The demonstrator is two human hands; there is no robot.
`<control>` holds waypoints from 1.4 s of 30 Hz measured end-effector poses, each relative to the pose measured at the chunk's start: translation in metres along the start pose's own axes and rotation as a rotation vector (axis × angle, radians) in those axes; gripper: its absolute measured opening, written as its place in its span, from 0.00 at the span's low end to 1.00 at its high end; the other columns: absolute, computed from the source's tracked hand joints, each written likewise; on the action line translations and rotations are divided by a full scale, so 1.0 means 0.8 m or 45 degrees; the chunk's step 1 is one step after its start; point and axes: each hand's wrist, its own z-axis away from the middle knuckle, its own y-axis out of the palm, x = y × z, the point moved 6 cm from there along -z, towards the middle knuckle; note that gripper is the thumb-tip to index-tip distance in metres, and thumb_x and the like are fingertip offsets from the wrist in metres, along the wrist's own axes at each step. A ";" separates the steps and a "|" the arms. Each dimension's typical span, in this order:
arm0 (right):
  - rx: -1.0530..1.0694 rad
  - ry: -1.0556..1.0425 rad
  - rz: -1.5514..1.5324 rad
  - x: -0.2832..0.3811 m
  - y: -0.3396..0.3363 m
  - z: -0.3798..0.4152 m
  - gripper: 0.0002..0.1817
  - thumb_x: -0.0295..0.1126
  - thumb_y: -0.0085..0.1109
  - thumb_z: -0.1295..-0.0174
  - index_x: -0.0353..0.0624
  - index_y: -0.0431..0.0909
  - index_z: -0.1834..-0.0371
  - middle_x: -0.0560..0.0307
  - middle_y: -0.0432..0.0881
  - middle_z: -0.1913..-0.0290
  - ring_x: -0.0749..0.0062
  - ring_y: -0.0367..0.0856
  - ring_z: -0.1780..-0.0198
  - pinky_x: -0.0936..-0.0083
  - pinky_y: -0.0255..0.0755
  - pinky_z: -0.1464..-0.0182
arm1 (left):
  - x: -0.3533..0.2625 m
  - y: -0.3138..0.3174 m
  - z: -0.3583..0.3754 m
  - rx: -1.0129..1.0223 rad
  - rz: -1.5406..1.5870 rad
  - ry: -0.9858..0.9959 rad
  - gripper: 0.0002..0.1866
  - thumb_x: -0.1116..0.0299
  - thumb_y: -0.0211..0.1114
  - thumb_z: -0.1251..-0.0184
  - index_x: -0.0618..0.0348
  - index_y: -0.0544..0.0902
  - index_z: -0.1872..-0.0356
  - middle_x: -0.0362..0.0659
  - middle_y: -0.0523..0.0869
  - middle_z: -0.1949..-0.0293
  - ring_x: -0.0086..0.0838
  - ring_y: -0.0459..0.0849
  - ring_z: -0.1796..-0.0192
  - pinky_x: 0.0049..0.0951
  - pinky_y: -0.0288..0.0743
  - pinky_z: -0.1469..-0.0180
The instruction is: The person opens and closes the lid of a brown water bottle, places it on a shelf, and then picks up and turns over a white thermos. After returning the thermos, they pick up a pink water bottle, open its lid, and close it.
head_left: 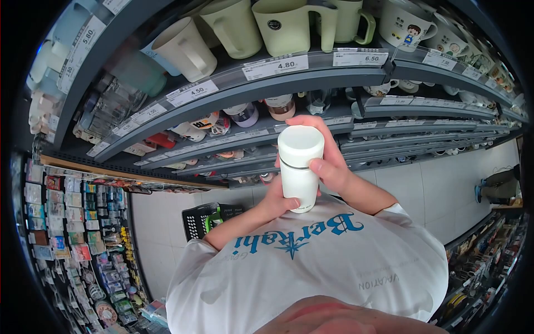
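A white insulated bottle [298, 183] stands upright in front of my chest, held between both hands. A thin dark ring separates its smooth white lid [301, 146] from the body. My left hand [276, 199] is closed around the lower body, its thumb near the base. Higher up, my right hand [328, 158] grips the bottle from the right, with the thumb by the ring and the fingers behind the lid. The bottle hides most of the fingers of both hands. Some printing shows at the bottom edge of the bottle.
Ahead are curved shelves [311, 77] with cups and bottles; a pale green mug [281, 28] is on top. Small packaged goods [72, 200] hang at left. A black basket [194, 218] is on the floor beside me. Another person's legs [500, 186] show at far right.
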 end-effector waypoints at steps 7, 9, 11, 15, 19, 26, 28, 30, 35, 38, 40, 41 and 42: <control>-0.018 0.061 -0.028 0.016 -0.017 0.016 0.41 0.31 0.69 0.49 0.42 0.59 0.30 0.56 0.74 0.46 0.72 0.75 0.44 0.71 0.70 0.42 | 0.017 0.022 -0.009 -0.088 -0.013 -0.049 0.44 0.45 0.75 0.50 0.63 0.70 0.37 0.48 0.84 0.51 0.33 0.85 0.48 0.33 0.80 0.47; -0.023 0.068 -0.036 0.018 -0.021 0.018 0.42 0.32 0.70 0.50 0.42 0.60 0.31 0.56 0.75 0.46 0.73 0.75 0.44 0.71 0.70 0.42 | 0.015 0.024 -0.011 -0.084 -0.060 -0.017 0.43 0.46 0.76 0.50 0.63 0.70 0.37 0.48 0.85 0.52 0.33 0.85 0.49 0.32 0.80 0.48; -0.016 0.068 -0.033 0.019 -0.022 0.021 0.42 0.32 0.71 0.51 0.41 0.61 0.31 0.56 0.74 0.46 0.73 0.75 0.44 0.72 0.69 0.41 | 0.017 0.022 -0.010 -0.081 -0.098 -0.046 0.44 0.47 0.76 0.50 0.63 0.69 0.36 0.48 0.83 0.49 0.33 0.84 0.47 0.33 0.79 0.46; -0.043 0.008 0.041 0.021 -0.028 0.028 0.41 0.31 0.72 0.52 0.41 0.62 0.33 0.56 0.73 0.44 0.73 0.74 0.43 0.73 0.69 0.41 | 0.021 0.016 -0.009 -0.177 -0.264 0.004 0.47 0.48 0.77 0.51 0.63 0.67 0.34 0.47 0.78 0.41 0.34 0.78 0.39 0.35 0.73 0.38; -0.086 -0.007 0.063 0.028 -0.033 0.030 0.40 0.32 0.73 0.53 0.41 0.65 0.35 0.56 0.72 0.43 0.73 0.74 0.43 0.73 0.68 0.41 | 0.019 0.016 -0.018 -0.167 -0.328 -0.031 0.49 0.49 0.78 0.52 0.63 0.65 0.32 0.47 0.73 0.36 0.36 0.73 0.34 0.37 0.67 0.34; -0.033 -0.057 0.346 0.028 -0.035 0.032 0.41 0.28 0.72 0.53 0.37 0.61 0.35 0.48 0.80 0.51 0.65 0.82 0.49 0.68 0.75 0.45 | 0.015 0.008 -0.014 -0.210 -0.663 0.066 0.48 0.56 0.80 0.54 0.62 0.65 0.32 0.47 0.73 0.36 0.36 0.72 0.34 0.37 0.66 0.34; -0.051 -0.068 0.384 0.031 -0.035 0.032 0.41 0.28 0.73 0.54 0.37 0.61 0.35 0.48 0.80 0.50 0.65 0.82 0.49 0.68 0.75 0.45 | 0.013 0.008 -0.015 -0.204 -0.742 0.091 0.48 0.58 0.80 0.54 0.62 0.65 0.32 0.47 0.73 0.36 0.36 0.73 0.34 0.37 0.66 0.34; -0.072 -0.083 0.427 0.033 -0.034 0.033 0.42 0.28 0.73 0.54 0.37 0.61 0.35 0.48 0.80 0.50 0.65 0.82 0.48 0.69 0.74 0.44 | 0.014 0.007 -0.016 -0.238 -0.670 0.074 0.48 0.61 0.81 0.55 0.62 0.64 0.32 0.47 0.73 0.36 0.35 0.73 0.34 0.37 0.66 0.34; -0.145 -0.393 0.752 0.056 -0.031 0.032 0.43 0.28 0.74 0.55 0.36 0.61 0.34 0.46 0.80 0.49 0.65 0.82 0.49 0.68 0.74 0.44 | 0.010 0.006 -0.022 -0.233 -0.748 0.142 0.48 0.63 0.80 0.55 0.61 0.63 0.31 0.47 0.74 0.37 0.36 0.73 0.35 0.37 0.67 0.34; -0.170 -0.414 0.745 0.056 -0.032 0.034 0.43 0.29 0.74 0.54 0.36 0.61 0.34 0.45 0.80 0.49 0.64 0.83 0.48 0.68 0.74 0.44 | 0.007 0.008 -0.023 -0.223 -0.745 0.174 0.48 0.64 0.80 0.55 0.62 0.63 0.31 0.47 0.74 0.37 0.36 0.74 0.35 0.37 0.67 0.34; -0.148 -0.429 0.767 0.059 -0.030 0.033 0.42 0.28 0.74 0.54 0.36 0.61 0.34 0.43 0.79 0.47 0.63 0.83 0.48 0.68 0.74 0.44 | 0.004 0.010 -0.023 -0.217 -0.746 0.184 0.47 0.64 0.80 0.54 0.62 0.63 0.32 0.47 0.74 0.38 0.36 0.74 0.35 0.37 0.67 0.34; -0.127 -0.442 0.788 0.061 -0.029 0.033 0.42 0.28 0.74 0.53 0.37 0.61 0.34 0.41 0.78 0.45 0.62 0.83 0.48 0.68 0.75 0.44 | 0.003 0.012 -0.023 -0.222 -0.754 0.175 0.47 0.64 0.80 0.54 0.61 0.63 0.31 0.47 0.74 0.37 0.36 0.74 0.35 0.37 0.67 0.34; -0.127 -0.445 0.789 0.059 -0.028 0.033 0.42 0.28 0.74 0.53 0.37 0.61 0.34 0.41 0.78 0.45 0.62 0.83 0.48 0.68 0.75 0.44 | 0.002 0.012 -0.023 -0.227 -0.762 0.165 0.47 0.64 0.80 0.53 0.61 0.63 0.31 0.47 0.74 0.37 0.35 0.74 0.35 0.37 0.67 0.34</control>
